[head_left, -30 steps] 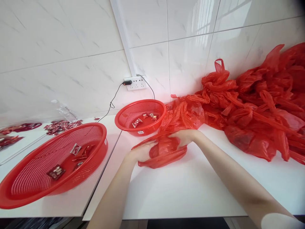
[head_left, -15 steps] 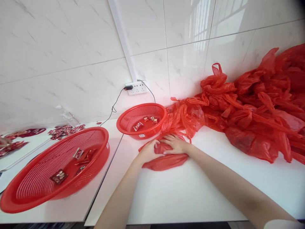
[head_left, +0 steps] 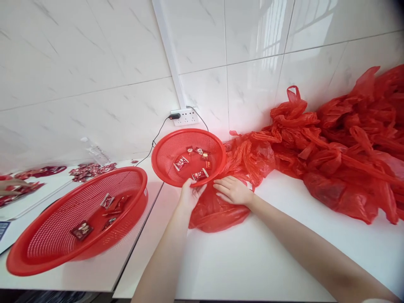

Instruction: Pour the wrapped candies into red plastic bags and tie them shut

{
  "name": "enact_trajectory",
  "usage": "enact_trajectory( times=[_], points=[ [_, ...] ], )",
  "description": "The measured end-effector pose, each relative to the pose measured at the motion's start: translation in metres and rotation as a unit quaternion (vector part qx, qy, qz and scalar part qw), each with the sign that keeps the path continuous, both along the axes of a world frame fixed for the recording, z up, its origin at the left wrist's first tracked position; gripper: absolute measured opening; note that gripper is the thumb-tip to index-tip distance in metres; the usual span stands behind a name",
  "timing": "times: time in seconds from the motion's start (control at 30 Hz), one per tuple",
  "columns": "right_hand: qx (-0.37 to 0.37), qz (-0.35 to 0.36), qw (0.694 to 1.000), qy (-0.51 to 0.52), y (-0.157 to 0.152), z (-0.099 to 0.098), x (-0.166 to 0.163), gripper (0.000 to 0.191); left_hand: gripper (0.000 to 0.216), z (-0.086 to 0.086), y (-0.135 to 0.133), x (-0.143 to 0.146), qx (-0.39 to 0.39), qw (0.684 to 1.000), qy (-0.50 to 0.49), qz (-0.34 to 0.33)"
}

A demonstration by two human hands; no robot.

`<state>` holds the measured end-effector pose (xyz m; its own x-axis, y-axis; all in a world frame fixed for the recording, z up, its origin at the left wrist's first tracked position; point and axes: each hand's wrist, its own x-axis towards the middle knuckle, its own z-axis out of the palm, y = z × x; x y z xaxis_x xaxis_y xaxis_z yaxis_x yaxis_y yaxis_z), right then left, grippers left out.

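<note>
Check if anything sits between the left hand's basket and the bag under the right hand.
Nothing visible. The left hand grips the basket by its near rim; it tips toward the bag, and the rim overlaps the bag in view. The right hand lies flat on the bag beside the rim, not between them.

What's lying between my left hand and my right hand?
In the head view, a crumpled red plastic bag fills the gap between the left hand and the right hand, below the small red basket.
</note>
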<state>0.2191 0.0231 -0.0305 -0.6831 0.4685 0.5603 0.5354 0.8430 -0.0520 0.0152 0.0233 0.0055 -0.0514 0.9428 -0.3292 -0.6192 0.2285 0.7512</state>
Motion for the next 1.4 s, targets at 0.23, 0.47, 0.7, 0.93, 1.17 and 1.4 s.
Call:
enact_trajectory(
  times=[0.23, 0.47, 0.7, 0.93, 1.17, 1.4],
  points=[
    [-0.009, -0.128, 0.965, 0.229, 0.007, 0.072, -0.009, 0.03, 0.012, -0.009, -0.015, -0.002, 0.072, 0.997, 0.027, -0.019],
    [-0.108, -0.1, 0.96, 0.236, 0.011, 0.08, -0.002, 0.027, 0.022, -0.013, -0.027, 0.012, 0.128, 0.989, 0.05, -0.063],
    [-0.14, -0.033, 0.988, 0.049, 0.008, 0.056, -0.012, 0.062, 0.038, -0.021, -0.039, 0.032, 0.139, 0.985, 0.053, -0.087],
    [-0.131, -0.042, 0.99, -0.014, 0.01, 0.05, -0.015, 0.07, 0.021, -0.023, -0.037, 0.03, 0.102, 0.989, 0.029, -0.108],
    [-0.137, -0.004, 0.99, 0.046, 0.019, 0.045, -0.015, 0.021, 0.026, -0.017, -0.029, 0.022, 0.088, 0.993, 0.033, -0.066],
    [-0.442, 0.006, 0.769, 0.462, 0.025, 0.058, -0.017, 0.01, 0.018, -0.013, -0.028, 0.019, 0.096, 0.994, 0.03, -0.051]
  ],
)
